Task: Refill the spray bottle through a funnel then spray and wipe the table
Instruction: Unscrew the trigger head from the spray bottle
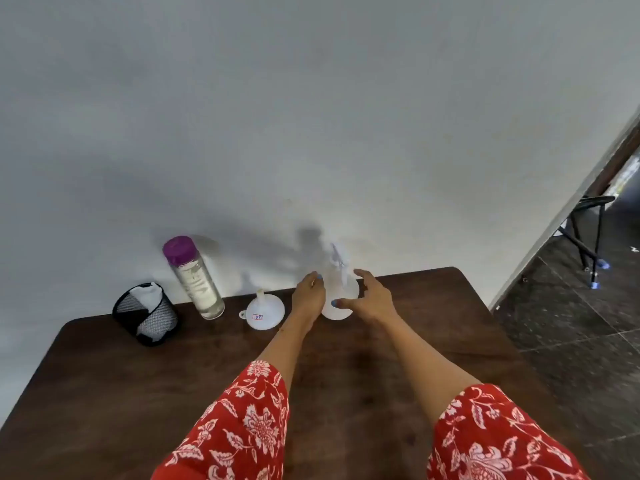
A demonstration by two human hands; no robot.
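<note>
A white spray bottle stands upright near the far edge of the dark wooden table. My left hand is at its left side and my right hand at its right, fingers spread around the body; whether they touch it I cannot tell. A white funnel sits mouth-down just left of my left hand. Further left stands a clear water bottle with a purple cap. A black mesh cup holding a white cloth is at the far left.
A grey wall runs right behind the table's far edge. To the right lies a dark tiled floor with a black folding chair.
</note>
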